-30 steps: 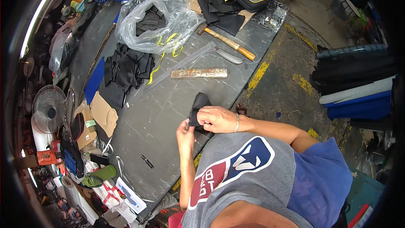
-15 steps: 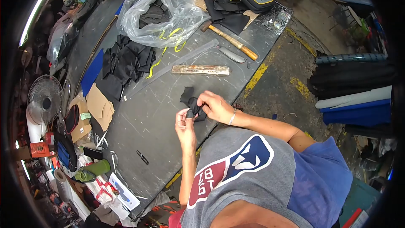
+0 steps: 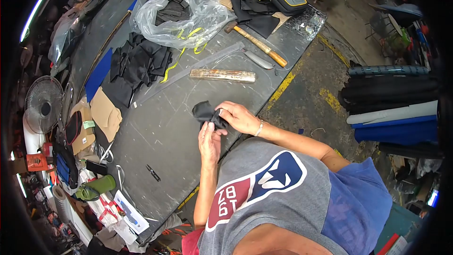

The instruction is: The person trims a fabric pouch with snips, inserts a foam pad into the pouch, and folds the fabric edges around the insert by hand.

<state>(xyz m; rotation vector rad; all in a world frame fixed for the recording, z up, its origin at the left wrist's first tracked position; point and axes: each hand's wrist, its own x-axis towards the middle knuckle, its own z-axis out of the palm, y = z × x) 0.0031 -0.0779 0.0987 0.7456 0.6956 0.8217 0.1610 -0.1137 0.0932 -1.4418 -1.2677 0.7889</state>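
Observation:
A small crumpled piece of black fabric (image 3: 204, 111) is held between both hands, just above the near edge of the dark worktable (image 3: 155, 146). My left hand (image 3: 209, 142) grips its lower edge from below, thumb and fingers closed on it. On the other side, my right hand (image 3: 239, 118), with a bracelet at the wrist, pinches the cloth's right end. Folds and fingers hide part of the fabric. Beyond the hands lies a worn wooden block (image 3: 222, 75).
A hammer (image 3: 259, 45) and a knife-like blade (image 3: 257, 59) lie near a clear ruler (image 3: 193, 72). Black fabric pieces (image 3: 139, 63) are heaped beside a plastic bag (image 3: 141, 16). A black pen-like tool (image 3: 153, 173) lies at left; fabric rolls (image 3: 387, 94) stand right.
The black fabric has been turned and spread out a little to the left, with its lower strip no longer hanging. Both hands have shifted their grip on it. The view has moved slightly.

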